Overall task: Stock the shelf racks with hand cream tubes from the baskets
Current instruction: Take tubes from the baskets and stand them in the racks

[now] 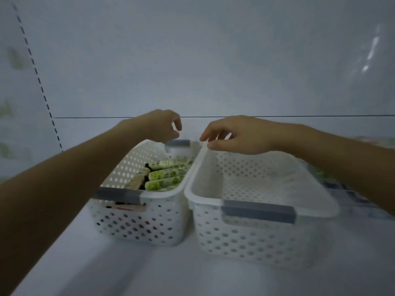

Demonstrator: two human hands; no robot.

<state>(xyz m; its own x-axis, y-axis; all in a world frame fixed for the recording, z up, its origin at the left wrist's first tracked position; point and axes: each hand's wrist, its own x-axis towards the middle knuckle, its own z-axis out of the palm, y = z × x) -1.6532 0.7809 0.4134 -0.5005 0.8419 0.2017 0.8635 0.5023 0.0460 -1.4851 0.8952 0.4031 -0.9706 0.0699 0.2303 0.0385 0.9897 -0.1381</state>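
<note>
Both bare arms reach forward, and the hands are near each other but do not touch. The left forearm (64, 180) comes in from the lower left. The left hand (160, 124) hangs palm down with fingers loosely curled and holds nothing. The right forearm (342, 159) comes in from the right edge. The right hand (237, 135) is palm down with fingers pointing down. The blur hides whether its thumb and fingers pinch anything.

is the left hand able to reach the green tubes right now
Probably yes: the left hand hovers above the far end of the open-topped left basket, and the green tubes lie uncovered just below it. The right hand is at the rim of the right basket, out of the way.
</note>
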